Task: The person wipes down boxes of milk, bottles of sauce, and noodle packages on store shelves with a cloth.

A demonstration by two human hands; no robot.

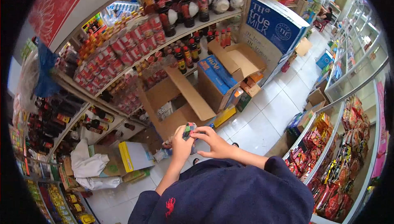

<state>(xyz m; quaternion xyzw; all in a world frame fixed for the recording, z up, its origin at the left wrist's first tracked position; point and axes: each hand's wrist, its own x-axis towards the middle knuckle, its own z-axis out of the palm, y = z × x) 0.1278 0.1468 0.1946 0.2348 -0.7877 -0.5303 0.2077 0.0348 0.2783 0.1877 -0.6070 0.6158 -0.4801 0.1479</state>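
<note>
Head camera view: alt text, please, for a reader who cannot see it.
A person's left hand holds a small multicoloured packet, with the right hand touching its top, above a white tiled shop floor. Beyond them are an open brown cardboard box and white shelves of dark sauce bottles.

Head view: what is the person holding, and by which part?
A small colourful item: the left hand cups its lower end, and the right hand pinches its upper side. Its kind cannot be told.

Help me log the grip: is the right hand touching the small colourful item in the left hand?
Touching. The head view shows the right hand pinching the small colourful item with its fingertips, while the left hand grips it from below.
</note>
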